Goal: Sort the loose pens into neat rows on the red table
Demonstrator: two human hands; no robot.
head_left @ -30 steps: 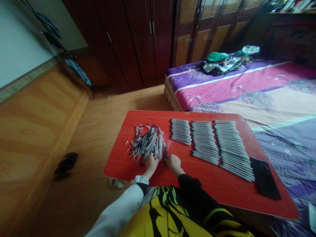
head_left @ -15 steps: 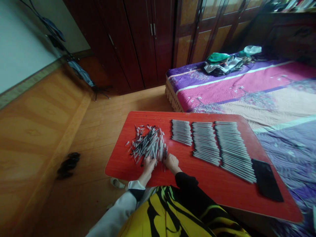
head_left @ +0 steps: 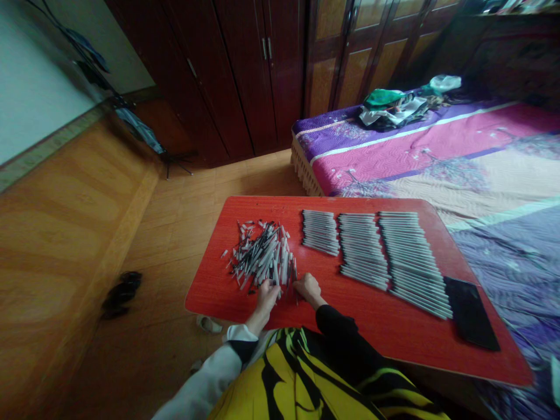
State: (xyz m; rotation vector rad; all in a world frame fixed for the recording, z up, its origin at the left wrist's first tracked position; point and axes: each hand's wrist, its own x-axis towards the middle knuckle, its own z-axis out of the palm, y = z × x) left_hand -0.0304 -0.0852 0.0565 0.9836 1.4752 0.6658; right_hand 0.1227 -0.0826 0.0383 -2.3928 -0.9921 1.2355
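A loose pile of pen parts (head_left: 260, 254), pale barrels, thin dark refills and small pieces, lies on the left half of the red table (head_left: 245, 210). At its near edge my left hand (head_left: 266, 296) is closed, thumb and fingers pinching a pale pen barrel (head_left: 276, 274). Just to the right, my right hand (head_left: 308, 289) is curled shut around a thin dark pen refill (head_left: 295, 269); its fingertips are partly hidden. The two hands are close together but apart. Right of them, pens lie side by side in a short row (head_left: 320, 232), a middle row (head_left: 364, 251) and a long row (head_left: 413, 262).
A black phone-like slab (head_left: 471, 315) lies by the table's right end. Beyond stands a bed (head_left: 394, 151) with a heap of clothes and bags (head_left: 394, 108) on it. Dark wardrobes (head_left: 245, 76) line the back. Black shoes (head_left: 121, 294) are on the floor at left.
Both hands have shifted slightly to the right, and the gap between them looks a little wider. The pile and the rows of pens look the same; the view has tilted slightly.
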